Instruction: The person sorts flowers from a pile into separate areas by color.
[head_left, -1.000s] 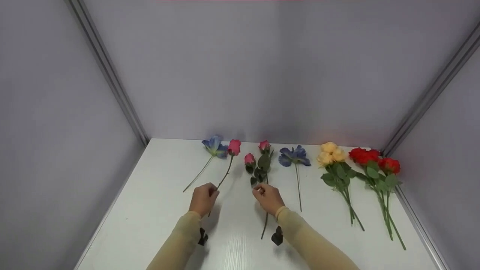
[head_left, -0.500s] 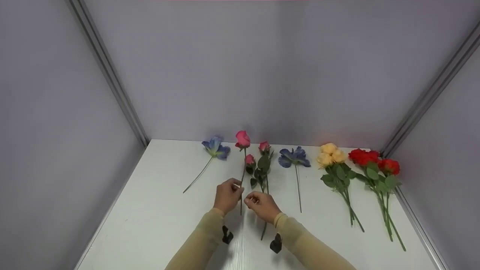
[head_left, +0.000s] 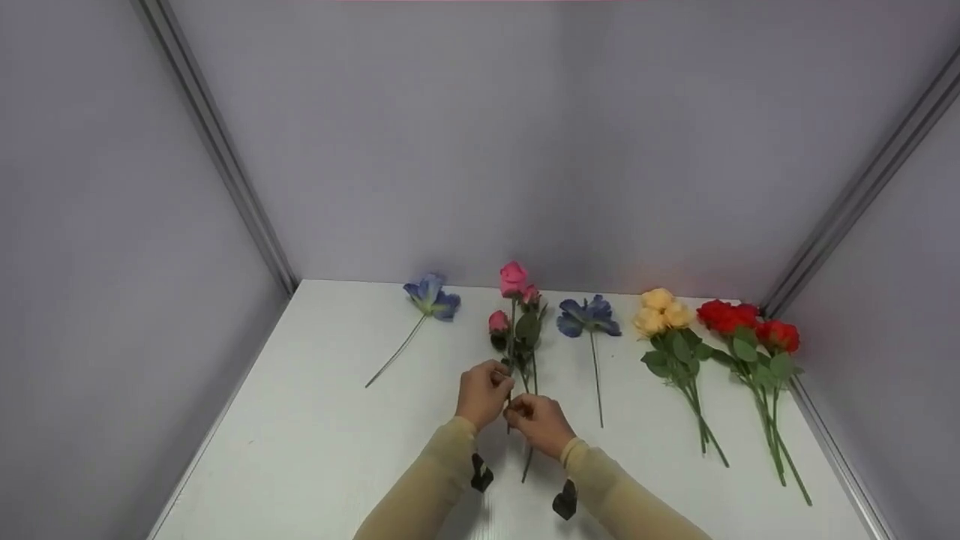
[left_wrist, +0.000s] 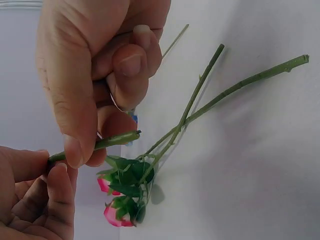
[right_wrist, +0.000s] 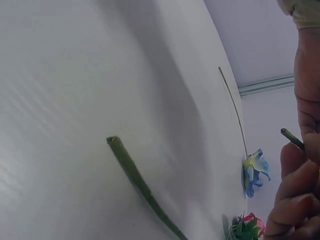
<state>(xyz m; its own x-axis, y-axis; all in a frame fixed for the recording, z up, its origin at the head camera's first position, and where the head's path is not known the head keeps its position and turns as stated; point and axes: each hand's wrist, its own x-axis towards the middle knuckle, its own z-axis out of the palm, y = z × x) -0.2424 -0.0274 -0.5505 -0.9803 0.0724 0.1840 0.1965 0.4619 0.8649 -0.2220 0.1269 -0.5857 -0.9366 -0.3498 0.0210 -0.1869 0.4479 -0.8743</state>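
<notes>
A single pink rose is held upright over the table by its thin stem. My left hand pinches that stem between thumb and fingers. Just below, my right hand pinches the stem near its cut end. In the left wrist view, the left hand comes in from the lower left and the right hand from above, with the short stem end poking out. Behind them lie two pink roses with dark leaves, their stems crossed. In the right wrist view, the right fingers show beside the stem end.
On the white table, a blue flower lies left and another blue flower right of the hands. Yellow roses and red roses lie farther right. Grey walls enclose the back and sides.
My left hand has carried the pink rose rightward, over the two lying roses. My right hand has moved slightly down and now pinches the lower stem too.
</notes>
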